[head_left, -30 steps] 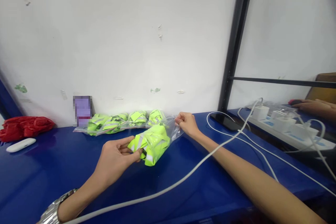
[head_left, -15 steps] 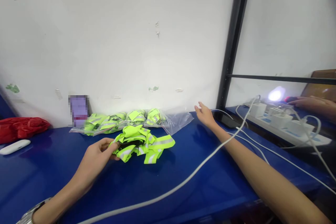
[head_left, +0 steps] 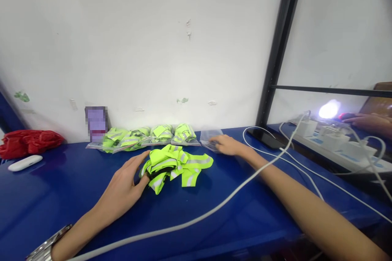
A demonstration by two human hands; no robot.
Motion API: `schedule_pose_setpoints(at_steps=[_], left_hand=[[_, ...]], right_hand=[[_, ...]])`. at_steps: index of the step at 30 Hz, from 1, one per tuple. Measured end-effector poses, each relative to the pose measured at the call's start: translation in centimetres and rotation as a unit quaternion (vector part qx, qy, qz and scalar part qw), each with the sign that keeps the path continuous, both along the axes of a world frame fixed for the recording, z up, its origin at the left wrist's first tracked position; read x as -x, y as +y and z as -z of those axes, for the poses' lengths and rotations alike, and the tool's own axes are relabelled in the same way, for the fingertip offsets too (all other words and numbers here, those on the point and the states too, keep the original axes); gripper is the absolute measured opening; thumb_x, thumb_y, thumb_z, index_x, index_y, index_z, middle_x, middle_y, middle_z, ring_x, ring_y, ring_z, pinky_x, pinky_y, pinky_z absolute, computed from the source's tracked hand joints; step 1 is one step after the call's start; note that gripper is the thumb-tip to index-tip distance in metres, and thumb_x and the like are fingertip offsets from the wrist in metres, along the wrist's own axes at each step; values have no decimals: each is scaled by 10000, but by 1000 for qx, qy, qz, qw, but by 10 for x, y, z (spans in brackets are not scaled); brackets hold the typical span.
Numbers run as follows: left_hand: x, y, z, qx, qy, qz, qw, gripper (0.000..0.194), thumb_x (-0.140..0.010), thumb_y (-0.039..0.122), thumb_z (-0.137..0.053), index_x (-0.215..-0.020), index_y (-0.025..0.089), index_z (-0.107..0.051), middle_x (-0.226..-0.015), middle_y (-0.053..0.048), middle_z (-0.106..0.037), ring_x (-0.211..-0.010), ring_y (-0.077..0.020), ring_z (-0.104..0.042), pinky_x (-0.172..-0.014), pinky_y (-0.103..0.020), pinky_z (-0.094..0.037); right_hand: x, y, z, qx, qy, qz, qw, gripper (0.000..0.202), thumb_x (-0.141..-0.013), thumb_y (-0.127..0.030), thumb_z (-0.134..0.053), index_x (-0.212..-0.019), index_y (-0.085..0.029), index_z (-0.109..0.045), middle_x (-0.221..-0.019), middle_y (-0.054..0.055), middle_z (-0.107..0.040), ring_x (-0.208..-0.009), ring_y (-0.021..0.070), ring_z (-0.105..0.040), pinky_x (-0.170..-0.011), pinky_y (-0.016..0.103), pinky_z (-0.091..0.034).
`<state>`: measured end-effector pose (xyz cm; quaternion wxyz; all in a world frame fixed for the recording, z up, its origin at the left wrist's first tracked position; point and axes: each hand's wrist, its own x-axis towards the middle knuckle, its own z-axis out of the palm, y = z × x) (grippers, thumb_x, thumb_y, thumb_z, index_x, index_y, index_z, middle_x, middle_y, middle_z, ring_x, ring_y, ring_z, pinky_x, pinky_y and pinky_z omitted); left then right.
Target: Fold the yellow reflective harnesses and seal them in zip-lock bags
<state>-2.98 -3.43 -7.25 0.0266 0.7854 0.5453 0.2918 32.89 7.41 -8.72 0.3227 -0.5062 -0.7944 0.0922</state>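
Note:
My left hand (head_left: 130, 181) grips the left edge of a bunched neon-yellow reflective strap bundle (head_left: 168, 163), whose loose ends spread to the right on the blue table (head_left: 183, 220). Farther right, my right hand (head_left: 225, 145) rests on a clear plastic bag (head_left: 208, 136) lying by the wall, its fingers bent over the bag's right side. Several clear bags holding yellow reflective bundles (head_left: 161, 133) stand in a row along the wall, just behind the loose one.
Red plastic (head_left: 33, 142) and a white case (head_left: 25, 163) lie at the left. A white cable (head_left: 196, 222) arcs across the front. At the right are a black phone (head_left: 265, 138), a power strip (head_left: 343, 149), a rack post (head_left: 280, 45) and another person's hand (head_left: 369, 121).
My right hand has come down and left onto the clear bag, which now lies flatter. My left hand has shifted slightly right with the bundle. The view has moved a little.

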Motion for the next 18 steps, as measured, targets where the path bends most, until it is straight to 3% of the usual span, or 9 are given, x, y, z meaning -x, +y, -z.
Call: schedule_pose_setpoints(at_steps=[2,4,7,9,14,18], left_hand=[[-2,-2,-2,1,5,13,1000,648,-811,317,-443,-1440,195,-346,-1412,-92,-484,-1097,-265,-610,-712,-283,-530],[-5,-5,-6,-3,12,22,1000,727,-781,273,-464,-1478,209,-269,-1463,-85,-422,-1174,-276,-568,-811,-305,-530],[-8,-9,-11,-5,39,48,998,811,-714,238,-533,-1481,219,-269,-1503,-68,-365,-1323,-304,-425,-1051,-385,-407],[-10,-11,-13,27,52,64,996,807,-734,299,-574,-1479,214,-275,-1494,-78,-379,-1344,-313,-396,-1097,-417,-352],[-21,-9,-18,44,47,44,997,841,-776,542,-591,-1472,200,-266,-1469,-123,-401,-1290,-324,-452,-1026,-415,-414],[-27,-2,-26,34,30,51,998,648,-798,548,-562,-1336,204,-454,-1217,-97,-609,-990,-258,-622,-810,-338,-495]], right_hand=[[-15,5,-1,22,-33,-31,999,448,-624,-32,-492,-935,-240,-738,-979,36,-732,-948,252,-644,-891,371,-455],[-22,8,-2,34,-56,-49,997,552,-595,10,-410,-974,-229,-733,-1019,34,-729,-990,239,-642,-909,344,-447],[-17,10,0,33,-68,-58,995,613,-591,28,-356,-1023,-210,-720,-1058,38,-723,-988,222,-647,-905,322,-450],[-10,11,1,28,-69,-59,996,603,-603,27,-356,-1030,-202,-716,-1044,38,-727,-953,216,-654,-886,320,-462],[-6,8,-7,-17,-55,-35,998,497,-708,-8,-372,-1052,-168,-693,-1009,69,-723,-923,223,-643,-892,371,-460],[9,-9,-27,-131,3,-29,991,354,-872,-142,-380,-1107,-159,-644,-1047,109,-696,-957,241,-632,-880,399,-457]])
